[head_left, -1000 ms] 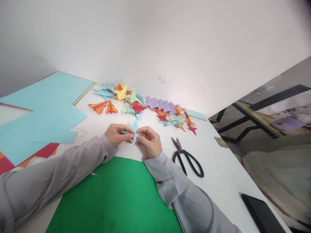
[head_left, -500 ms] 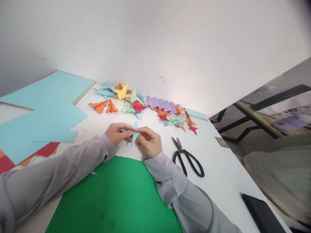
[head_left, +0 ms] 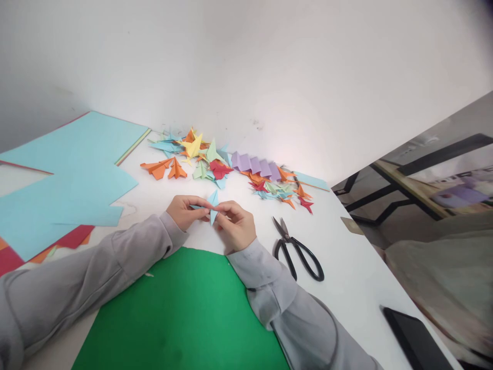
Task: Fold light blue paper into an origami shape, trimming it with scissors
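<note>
A small light-blue folded paper piece [head_left: 213, 199] with pointed ends is held between both hands, above the white table just beyond a green sheet [head_left: 185, 313]. My left hand [head_left: 186, 212] pinches it from the left, and one blue point shows between thumb and forefinger. From the right, my right hand [head_left: 236, 224] pinches the paper near its middle with thumb and forefinger. Past the hands lie several folded paper shapes in yellow, orange, green, blue and red, among them a yellow one [head_left: 193, 146] and a red one [head_left: 220, 169].
Black-handled scissors [head_left: 295, 249] lie open right of my right hand. A black phone [head_left: 419, 339] rests at the table's right edge [head_left: 370, 277]. Large light-blue sheets [head_left: 77, 146] cover the left side. A purple pleated strip [head_left: 256, 166] lies near the wall.
The blue paper piece has tilted slightly, its lower point now reaching less far down. Both hands keep their pinch, with only small finger movement.
</note>
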Demonstrator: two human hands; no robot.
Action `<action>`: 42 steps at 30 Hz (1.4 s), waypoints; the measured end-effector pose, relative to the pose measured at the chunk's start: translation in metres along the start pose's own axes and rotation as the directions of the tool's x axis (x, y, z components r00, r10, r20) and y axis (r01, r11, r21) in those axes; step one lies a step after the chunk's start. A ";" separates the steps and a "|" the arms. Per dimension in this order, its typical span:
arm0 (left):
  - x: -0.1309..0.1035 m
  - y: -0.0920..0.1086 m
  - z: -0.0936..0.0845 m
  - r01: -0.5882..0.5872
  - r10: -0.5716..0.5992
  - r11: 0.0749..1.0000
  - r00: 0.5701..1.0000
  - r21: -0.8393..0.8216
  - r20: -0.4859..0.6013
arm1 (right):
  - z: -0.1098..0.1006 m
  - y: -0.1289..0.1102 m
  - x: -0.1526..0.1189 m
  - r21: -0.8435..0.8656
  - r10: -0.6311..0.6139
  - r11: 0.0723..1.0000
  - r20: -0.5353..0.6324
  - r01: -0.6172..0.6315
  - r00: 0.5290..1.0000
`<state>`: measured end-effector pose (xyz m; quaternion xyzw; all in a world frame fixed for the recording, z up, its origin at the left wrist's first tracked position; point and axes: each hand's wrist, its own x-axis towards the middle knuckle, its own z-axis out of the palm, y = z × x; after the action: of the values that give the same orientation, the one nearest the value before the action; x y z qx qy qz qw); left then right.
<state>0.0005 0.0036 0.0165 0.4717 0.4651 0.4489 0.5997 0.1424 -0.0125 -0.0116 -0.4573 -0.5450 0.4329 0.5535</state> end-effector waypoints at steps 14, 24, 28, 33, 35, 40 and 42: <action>0.001 -0.006 -0.002 -0.031 0.032 0.999 0.999 -0.025 0.032 | -0.001 0.000 0.004 0.235 0.190 0.956 -0.045 -0.175 0.981; 0.007 -0.015 -0.004 0.008 0.008 0.989 0.994 -0.146 0.110 | -0.002 -0.002 0.004 0.186 0.145 0.973 -0.022 -0.139 0.989; 0.010 -0.016 -0.007 0.042 -0.014 0.979 0.990 -0.199 0.142 | -0.001 -0.003 0.003 0.148 0.139 0.979 0.000 -0.138 0.990; 0.010 -0.014 -0.009 0.066 -0.029 0.971 0.987 -0.231 0.158 | -0.001 -0.004 0.000 0.104 0.112 0.988 0.061 -0.118 0.992; 0.009 -0.013 -0.009 0.066 -0.029 0.970 0.987 -0.235 0.156 | -0.002 -0.005 -0.001 0.087 0.086 0.992 0.075 -0.093 0.993; 0.009 -0.012 -0.008 0.074 -0.039 0.975 0.985 -0.210 0.167 | -0.004 -0.006 0.000 0.085 0.070 0.993 0.086 -0.078 0.994; 0.009 -0.012 -0.008 0.081 -0.043 0.975 0.983 -0.206 0.181 | -0.004 -0.006 0.000 0.107 0.083 0.990 0.079 -0.092 0.993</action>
<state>-0.0047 0.0117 0.0027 0.4276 0.3744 0.4340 0.6991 0.1464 -0.0135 -0.0058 -0.4330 -0.5198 0.5031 0.5379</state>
